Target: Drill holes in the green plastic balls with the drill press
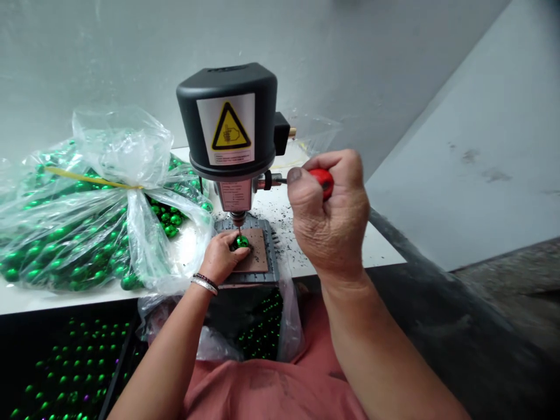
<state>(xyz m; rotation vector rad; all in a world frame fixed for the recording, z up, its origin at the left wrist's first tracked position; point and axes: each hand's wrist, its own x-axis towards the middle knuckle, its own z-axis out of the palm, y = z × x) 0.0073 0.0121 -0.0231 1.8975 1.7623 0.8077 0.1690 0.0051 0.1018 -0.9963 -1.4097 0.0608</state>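
My left hand [221,255] pinches a shiny green ball [242,241] on the brown board [258,259] of a small drill press [227,122]. The thin drill bit [239,229] comes down onto the top of the ball; I cannot tell how deep it is. To the right of the machine head, my right hand [335,216] is wrapped round the red knob [322,182] of the feed lever. A yellow hand-hazard label [230,131] faces me on the black motor cover.
A clear plastic bag [109,151] tied with a yellow strip and full of green balls lies left of the machine. Dark shavings are scattered on the white table [389,251]. Below it, a black tray [125,350] holds many green balls, and an open bag [289,326] with more hangs at my lap.
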